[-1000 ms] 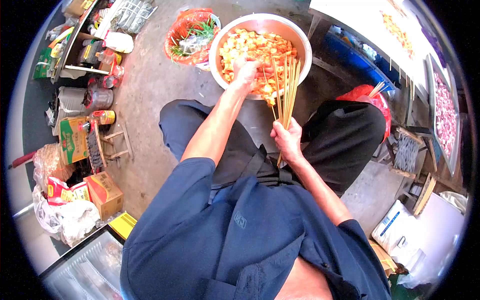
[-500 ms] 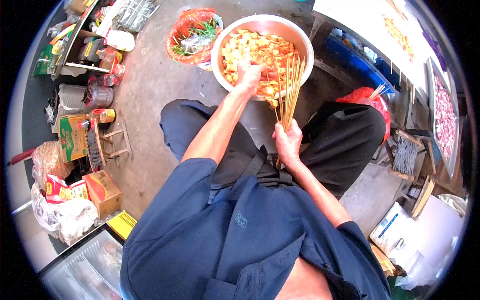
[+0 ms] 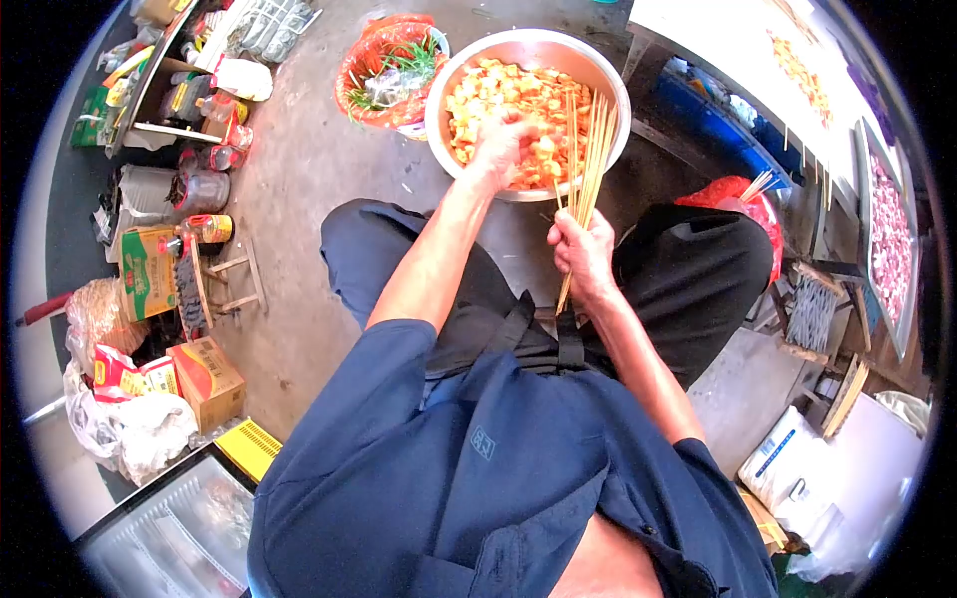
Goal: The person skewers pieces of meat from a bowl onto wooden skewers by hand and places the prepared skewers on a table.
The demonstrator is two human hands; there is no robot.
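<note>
A large metal bowl (image 3: 615,128) holds many orange-coated chunks of meat (image 3: 477,100). My left hand (image 3: 505,149) is inside it, fingers bent together over the chunks; a piece of meat (image 3: 544,148) shows at the fingertips. In my right hand (image 3: 585,249) is a fanned bundle of thin wooden skewers (image 3: 596,149), their upper ends rising over the bowl's near rim. One skewer (image 3: 557,191) stands apart on the left of the bundle, its top close to the meat at my left fingers. Partly hidden are the fingertips of my left hand.
A red-lined bucket (image 3: 364,75) with green stalks stands left of the bowl. On the right are a white table (image 3: 718,30), a blue crate (image 3: 713,120), a tray of pinkish meat (image 3: 887,234) and a red bag with skewers (image 3: 733,194). Bottles and boxes (image 3: 206,384) line the left side.
My right hand has raised the skewer bundle slightly. The separate skewer's top has moved up towards my left hand, which stays in the bowl among the meat.
</note>
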